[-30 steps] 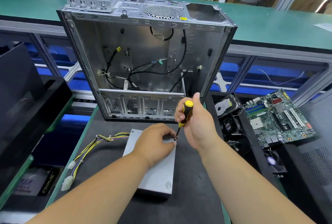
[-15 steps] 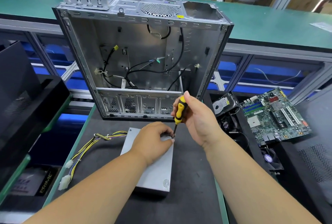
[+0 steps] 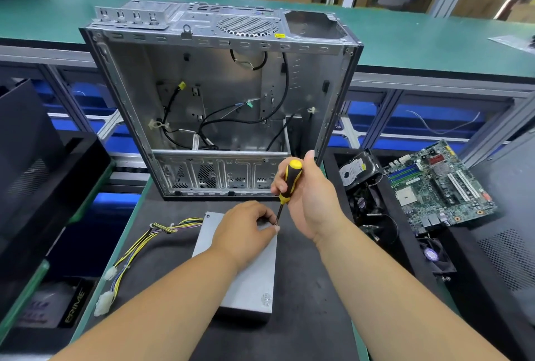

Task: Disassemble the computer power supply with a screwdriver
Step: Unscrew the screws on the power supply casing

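Note:
A flat grey metal power supply (image 3: 249,282) lies on the black mat in front of me, its yellow and black cable bundle (image 3: 139,247) trailing off to the left. My left hand (image 3: 243,233) rests on its far end, fingertips pinched at the far right corner. My right hand (image 3: 309,198) grips a screwdriver (image 3: 288,184) with a yellow and black handle, held nearly upright. Its tip meets the far right corner of the power supply, right beside my left fingertips. The screw itself is hidden.
An empty, open computer case (image 3: 220,105) stands upright just behind the power supply. To the right lie a motherboard (image 3: 437,184), a hard drive (image 3: 354,169) and a fan (image 3: 431,253) in a black tray. Black bins (image 3: 37,175) stand at the left.
My hands stay on the power supply corner with the screwdriver; the right hand's grip on the handle has shifted slightly. The view has moved a little.

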Demonstrator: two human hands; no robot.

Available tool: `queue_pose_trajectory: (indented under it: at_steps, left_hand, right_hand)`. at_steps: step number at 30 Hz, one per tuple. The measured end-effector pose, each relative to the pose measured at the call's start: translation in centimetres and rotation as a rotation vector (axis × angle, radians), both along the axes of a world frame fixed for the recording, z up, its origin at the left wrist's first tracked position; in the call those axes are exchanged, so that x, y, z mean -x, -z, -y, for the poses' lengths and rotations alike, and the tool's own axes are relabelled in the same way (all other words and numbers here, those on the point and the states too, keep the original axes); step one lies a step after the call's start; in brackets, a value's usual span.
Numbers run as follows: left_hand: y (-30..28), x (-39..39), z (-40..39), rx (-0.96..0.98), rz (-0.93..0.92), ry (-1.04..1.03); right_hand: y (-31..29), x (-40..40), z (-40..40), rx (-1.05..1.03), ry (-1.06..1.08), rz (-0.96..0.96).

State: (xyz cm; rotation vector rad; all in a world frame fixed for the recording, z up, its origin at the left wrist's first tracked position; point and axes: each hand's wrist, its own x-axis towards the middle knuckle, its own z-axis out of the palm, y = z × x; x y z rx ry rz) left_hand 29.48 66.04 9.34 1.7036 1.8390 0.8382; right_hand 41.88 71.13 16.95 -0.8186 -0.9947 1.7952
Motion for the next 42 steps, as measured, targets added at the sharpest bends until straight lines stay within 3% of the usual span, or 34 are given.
queue_pose_trajectory:
  at_steps: [12,21,27,38,42]
  left_hand:
    - [0.0,-0.1,0.1,-0.025,0.082,-0.029]
    - [-1.4,0.1,-0.2,-0.037,0.602,-0.151]
    - [-3.4,-0.3,-0.8,0.061,0.873,-0.118]
    - [-3.8,0.2,-0.8,0.141,0.685,-0.058]
    - [-3.1,0.4,-0.7,0.133,0.53,-0.041]
  right_hand:
    - [-0.1,-1.9,-0.1,-0.3,0.034,0.134]
    - [2.0,-3.0,-0.3,-0.329,0.003,0.558]
    - [2.5,-2.9,-0.4,-0.311,-0.026,0.654]
    - [2.7,-3.8,-1.1,-0.46,-0.12,0.859]
    - [3.3,-3.9,-2.0,-0.552,-0.08,1.06]
